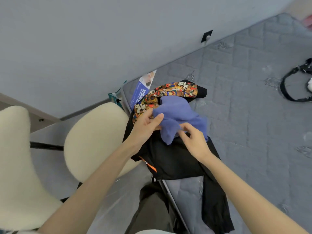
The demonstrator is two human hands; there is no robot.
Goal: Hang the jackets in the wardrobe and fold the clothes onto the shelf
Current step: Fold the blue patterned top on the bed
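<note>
Three garments lie heaped at frame centre on the mattress (253, 115): a crumpled blue cloth (179, 114) on top, a bear-print jacket (170, 92) behind it and a black garment (172, 159) with an orange tab beneath. Two hands work the cloth: the left hand (146, 125) pinches its left edge, and the right hand (194, 142) pinches its lower edge with curled fingers. Two cream chairs (94, 137) crowd the left of the frame. One black strap (290, 86) lies at the far right.

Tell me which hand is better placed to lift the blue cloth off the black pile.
Probably left: the left hand grips the blue cloth at its bulk; the right hand only pinches a lower fold.
</note>
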